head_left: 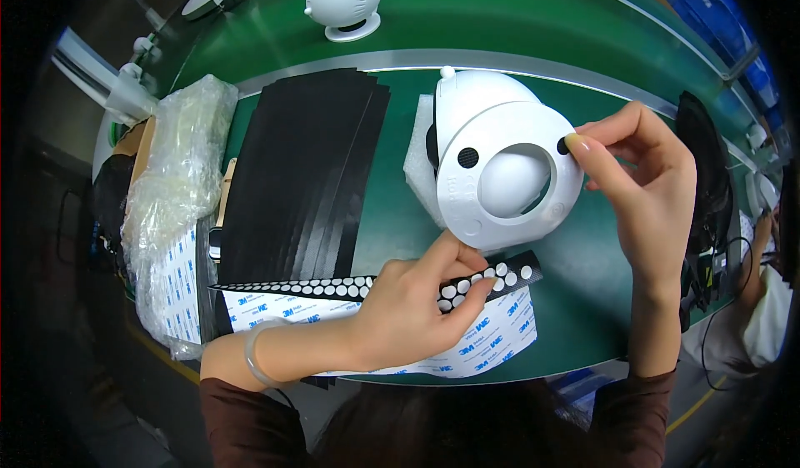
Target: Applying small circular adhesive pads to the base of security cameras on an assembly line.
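A white round-bodied device (483,89) lies tipped on the green work table, its flat white ring base (533,210) facing me. One black round pad (468,158) sits on the left of the ring. With thumb and finger pinched at the ring's right edge, my right hand (646,176) covers part of a second black pad (564,145). My left hand (412,305), just below the ring, is closed on a black strip with white round dots (333,288). It seems close to the ring's lower edge; whether it touches cannot be told. A white backing sheet with blue print (475,343) lies underneath.
A stack of black sheets (304,160) lies left of the device. White foam (422,168) is behind it. Farther left is a clear plastic-wrapped bundle (179,160). Another white device (346,1) stands beyond the metal rail. At the right edge are black items (707,168) and another person's sleeve (767,318).
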Demonstrator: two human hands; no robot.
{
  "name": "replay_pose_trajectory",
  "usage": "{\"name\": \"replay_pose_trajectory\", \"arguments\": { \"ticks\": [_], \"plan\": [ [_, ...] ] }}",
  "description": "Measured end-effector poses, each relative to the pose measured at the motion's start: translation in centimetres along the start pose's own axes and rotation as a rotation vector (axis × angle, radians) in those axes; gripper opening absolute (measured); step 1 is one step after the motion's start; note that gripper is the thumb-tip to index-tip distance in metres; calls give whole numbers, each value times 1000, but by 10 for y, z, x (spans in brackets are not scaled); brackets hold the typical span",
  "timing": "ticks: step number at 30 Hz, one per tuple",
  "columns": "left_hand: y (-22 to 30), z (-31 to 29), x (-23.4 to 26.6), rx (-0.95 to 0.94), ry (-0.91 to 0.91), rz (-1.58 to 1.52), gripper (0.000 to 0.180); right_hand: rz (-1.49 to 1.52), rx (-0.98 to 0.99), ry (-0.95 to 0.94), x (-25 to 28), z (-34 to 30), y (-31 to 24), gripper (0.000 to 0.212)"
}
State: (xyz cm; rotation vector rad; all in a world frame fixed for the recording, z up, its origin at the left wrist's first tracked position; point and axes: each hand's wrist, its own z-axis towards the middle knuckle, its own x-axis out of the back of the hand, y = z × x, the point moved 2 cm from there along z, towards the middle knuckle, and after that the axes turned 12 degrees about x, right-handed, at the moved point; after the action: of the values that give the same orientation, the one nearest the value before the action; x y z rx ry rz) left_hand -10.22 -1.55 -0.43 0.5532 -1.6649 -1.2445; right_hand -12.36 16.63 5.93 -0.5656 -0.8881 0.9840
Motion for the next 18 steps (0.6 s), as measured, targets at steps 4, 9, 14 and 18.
{"name": "replay_pose_trajectory", "arguments": {
  "ticks": [4, 9, 14, 18],
  "plan": [
    [1, 0, -1, -39, 6, -8, 21, 154, -68, -9, 10, 10, 9, 30],
    [4, 1, 2, 25, -37, 46, 14, -143, 136, 88, 17, -1, -9, 29],
    [4, 0, 4, 2, -49, 26, 7, -232, 333, -412, 7, -46, -20, 19],
    [9, -2, 4, -46, -33, 36, 7, -220, 275, -383, -3, -61, -13, 15]
  ]
}}
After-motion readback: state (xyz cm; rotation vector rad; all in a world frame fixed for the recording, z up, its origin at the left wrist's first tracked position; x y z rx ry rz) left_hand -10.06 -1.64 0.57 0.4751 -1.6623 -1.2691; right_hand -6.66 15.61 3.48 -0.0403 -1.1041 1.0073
